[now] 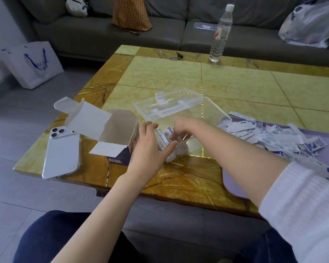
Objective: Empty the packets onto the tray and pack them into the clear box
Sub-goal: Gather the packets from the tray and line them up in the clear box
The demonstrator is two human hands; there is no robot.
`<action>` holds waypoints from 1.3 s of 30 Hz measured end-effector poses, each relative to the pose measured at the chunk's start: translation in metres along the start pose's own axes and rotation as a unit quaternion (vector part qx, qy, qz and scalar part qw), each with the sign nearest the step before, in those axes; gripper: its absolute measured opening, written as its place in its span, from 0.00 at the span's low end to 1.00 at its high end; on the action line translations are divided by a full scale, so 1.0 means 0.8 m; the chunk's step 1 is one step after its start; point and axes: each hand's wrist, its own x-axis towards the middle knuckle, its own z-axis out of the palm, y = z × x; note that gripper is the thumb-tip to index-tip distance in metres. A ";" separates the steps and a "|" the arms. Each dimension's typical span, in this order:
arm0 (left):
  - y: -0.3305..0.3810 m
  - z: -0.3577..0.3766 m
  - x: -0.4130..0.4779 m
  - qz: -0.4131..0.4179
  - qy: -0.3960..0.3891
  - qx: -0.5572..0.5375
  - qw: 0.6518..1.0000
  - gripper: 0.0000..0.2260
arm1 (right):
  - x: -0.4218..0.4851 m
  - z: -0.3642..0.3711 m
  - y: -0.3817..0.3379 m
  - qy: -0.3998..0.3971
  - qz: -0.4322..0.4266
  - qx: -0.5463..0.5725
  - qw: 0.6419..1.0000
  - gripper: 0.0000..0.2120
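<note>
A clear box (213,112) with its lid (167,103) flipped open stands mid-table. My left hand (150,145) holds the box's near left corner, thumb along its front wall. My right hand (182,128) reaches down into the box, its fingers curled on a stack of white-and-blue packets (168,132) inside. More such packets (281,141) lie in a loose pile on the lilac tray (234,185) at the right. An opened cardboard carton (110,130) sits just left of my left hand.
A white phone (62,152) lies face down near the table's left edge. A water bottle (221,33) and keys (177,56) stand at the far edge. A grey sofa with bags runs behind; a white paper bag (32,63) sits on the floor.
</note>
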 end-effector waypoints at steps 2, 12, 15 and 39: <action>0.000 0.001 0.000 -0.001 0.001 -0.002 1.000 0.30 | 0.002 0.000 -0.002 -0.008 0.006 0.019 1.000 0.09; 0.000 0.000 0.000 -0.014 -0.005 -0.012 1.000 0.30 | 0.004 0.002 -0.001 -0.006 0.007 0.043 0.999 0.08; 0.001 -0.002 0.000 -0.016 -0.009 -0.019 1.000 0.30 | 0.001 0.003 -0.001 -0.005 0.009 0.043 0.999 0.07; 0.013 -0.010 0.004 -0.032 -0.048 0.045 0.997 0.29 | -0.066 -0.008 0.042 0.290 -0.155 0.053 0.943 0.20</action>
